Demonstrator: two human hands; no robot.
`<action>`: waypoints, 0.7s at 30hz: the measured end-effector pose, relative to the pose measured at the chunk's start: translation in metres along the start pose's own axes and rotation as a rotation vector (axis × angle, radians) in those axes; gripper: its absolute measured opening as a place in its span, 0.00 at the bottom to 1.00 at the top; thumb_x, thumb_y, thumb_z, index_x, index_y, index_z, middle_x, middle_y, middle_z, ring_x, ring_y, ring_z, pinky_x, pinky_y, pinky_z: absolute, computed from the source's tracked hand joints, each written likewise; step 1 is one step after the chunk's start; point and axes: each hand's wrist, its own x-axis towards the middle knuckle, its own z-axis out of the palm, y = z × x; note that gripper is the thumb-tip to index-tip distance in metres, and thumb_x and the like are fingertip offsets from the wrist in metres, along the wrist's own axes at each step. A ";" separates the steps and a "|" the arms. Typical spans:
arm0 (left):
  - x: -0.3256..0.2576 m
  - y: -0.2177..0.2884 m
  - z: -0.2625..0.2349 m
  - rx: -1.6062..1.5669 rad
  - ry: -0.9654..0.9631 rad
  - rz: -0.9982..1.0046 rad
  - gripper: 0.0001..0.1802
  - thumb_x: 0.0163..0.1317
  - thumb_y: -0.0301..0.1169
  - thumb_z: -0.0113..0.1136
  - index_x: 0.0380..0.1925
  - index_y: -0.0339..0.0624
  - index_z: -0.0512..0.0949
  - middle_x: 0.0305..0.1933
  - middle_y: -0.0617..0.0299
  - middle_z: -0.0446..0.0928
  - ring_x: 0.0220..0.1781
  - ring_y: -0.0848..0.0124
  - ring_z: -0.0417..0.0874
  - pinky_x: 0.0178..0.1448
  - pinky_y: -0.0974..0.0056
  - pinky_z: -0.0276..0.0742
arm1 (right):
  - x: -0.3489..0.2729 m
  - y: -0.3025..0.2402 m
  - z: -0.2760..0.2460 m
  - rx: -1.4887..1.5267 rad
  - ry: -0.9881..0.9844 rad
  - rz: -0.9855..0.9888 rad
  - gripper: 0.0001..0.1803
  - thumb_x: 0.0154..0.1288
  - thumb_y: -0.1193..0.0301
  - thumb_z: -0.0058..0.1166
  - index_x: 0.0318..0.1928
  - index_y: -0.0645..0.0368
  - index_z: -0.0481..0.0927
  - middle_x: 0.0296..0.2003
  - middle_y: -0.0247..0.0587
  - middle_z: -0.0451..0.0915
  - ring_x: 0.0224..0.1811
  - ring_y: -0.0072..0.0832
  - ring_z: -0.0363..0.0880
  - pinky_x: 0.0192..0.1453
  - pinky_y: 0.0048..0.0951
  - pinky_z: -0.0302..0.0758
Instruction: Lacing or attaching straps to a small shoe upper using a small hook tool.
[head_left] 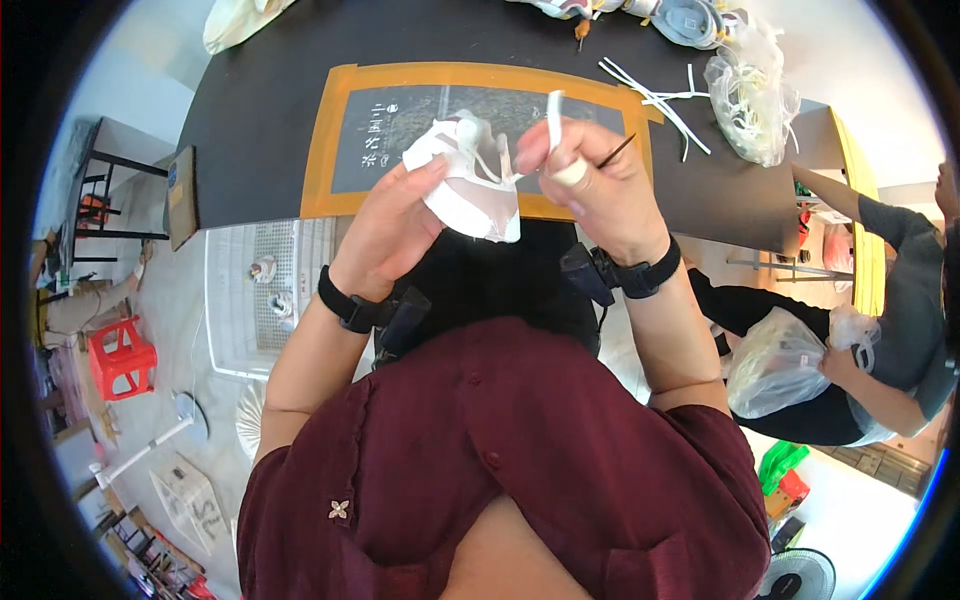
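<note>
Above the table's near edge, my left hand (385, 225) grips a small white and pale grey piece that looks like a shoe upper (482, 205). Its thumb lies on top, and the fingers beneath are partly hidden. Close to the piece's right side, my right hand (625, 205) is closed in a pinch around a flat white lace (555, 115), whose end stands up past the fingers. A thin dark pointed tool (618, 150) sticks out of the same hand. One finger there wears a pale wrap (571, 173).
The dark table (260, 110) carries a sheet edged with orange tape (316, 150). Farther right lie loose white laces (675, 110) and a clear bag of laces (755, 105). A white crate (225, 300) stands below left. At right, another person holds a plastic bag (780, 360).
</note>
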 end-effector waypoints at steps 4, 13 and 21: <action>0.000 -0.007 -0.002 0.166 0.021 0.120 0.24 0.66 0.26 0.59 0.61 0.37 0.69 0.58 0.61 0.75 0.57 0.70 0.77 0.61 0.62 0.73 | 0.003 0.001 -0.004 0.156 0.100 0.102 0.09 0.71 0.66 0.54 0.44 0.57 0.81 0.34 0.31 0.82 0.26 0.10 0.67 0.29 0.15 0.62; 0.005 -0.012 -0.016 0.876 0.177 0.466 0.15 0.67 0.23 0.57 0.54 0.36 0.75 0.49 0.64 0.79 0.48 0.77 0.79 0.51 0.69 0.75 | -0.003 0.038 0.010 -0.233 0.159 0.106 0.07 0.69 0.74 0.54 0.45 0.62 0.79 0.33 0.29 0.80 0.36 0.14 0.75 0.41 0.22 0.75; 0.005 -0.011 -0.034 0.283 0.285 0.252 0.19 0.71 0.27 0.51 0.62 0.40 0.69 0.60 0.61 0.74 0.60 0.72 0.75 0.64 0.64 0.71 | 0.007 0.050 0.024 -0.446 0.128 -0.003 0.05 0.66 0.73 0.57 0.39 0.61 0.80 0.31 0.29 0.77 0.32 0.14 0.71 0.38 0.21 0.72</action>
